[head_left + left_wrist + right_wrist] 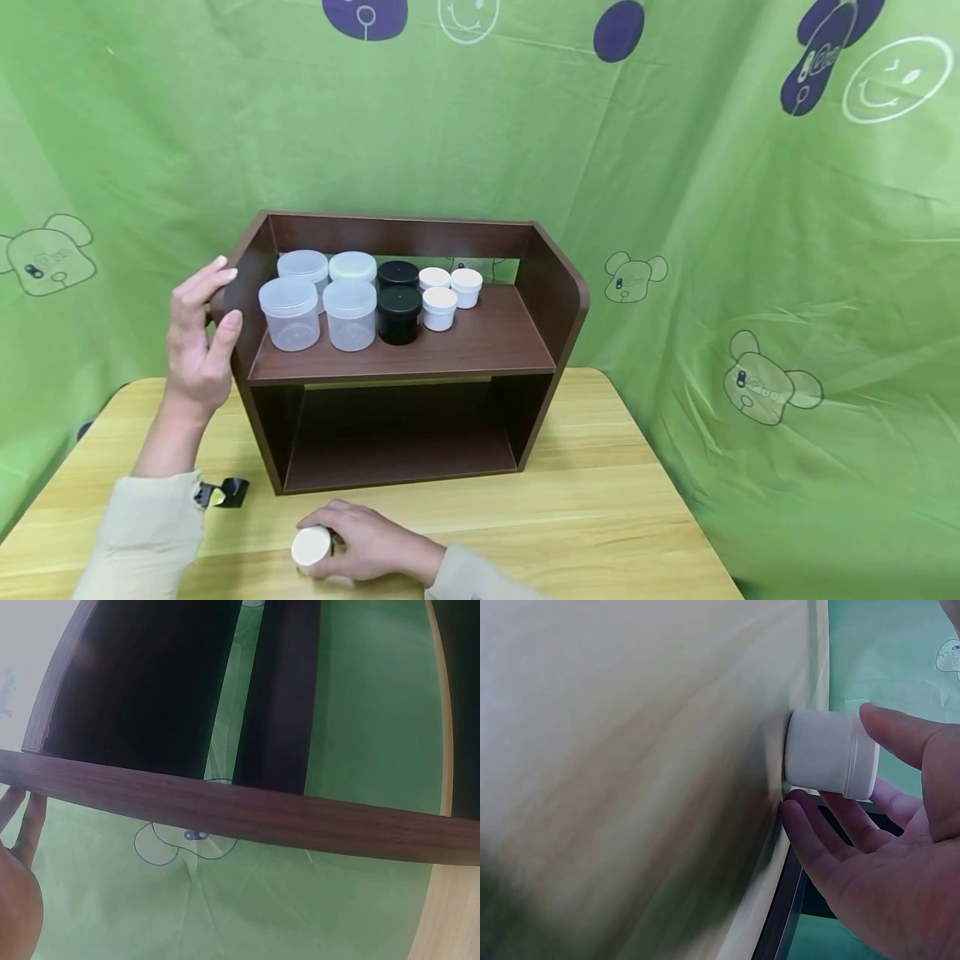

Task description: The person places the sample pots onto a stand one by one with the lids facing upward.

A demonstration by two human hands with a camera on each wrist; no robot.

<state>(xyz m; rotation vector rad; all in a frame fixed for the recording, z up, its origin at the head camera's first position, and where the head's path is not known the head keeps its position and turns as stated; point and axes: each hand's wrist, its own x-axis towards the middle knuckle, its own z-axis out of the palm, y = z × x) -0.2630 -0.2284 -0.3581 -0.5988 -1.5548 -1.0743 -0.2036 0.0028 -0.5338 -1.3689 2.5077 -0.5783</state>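
Note:
My right hand [360, 543] holds a small white screw-lid jar [311, 547], its thumb and fingers on either side. The jar stands upright on the table, lid up. In the right wrist view, the thumb lies against the lid of the jar [829, 754], with the fingers along the opposite side. My left hand [197, 337] touches the left side panel of a dark brown two-tier shelf [397, 373] with fairly straight fingers. The left wrist view shows fingertips [31, 817] against the outer side of that panel [247, 816].
On the upper tier stand several clear jars [292, 321], two black jars [399, 317] and three small white jars [439, 310]. A black strap piece [234, 492] juts from the left cuff. A wooden table [600, 500] extends right of the shelf; a green curtain [465, 125] hangs behind.

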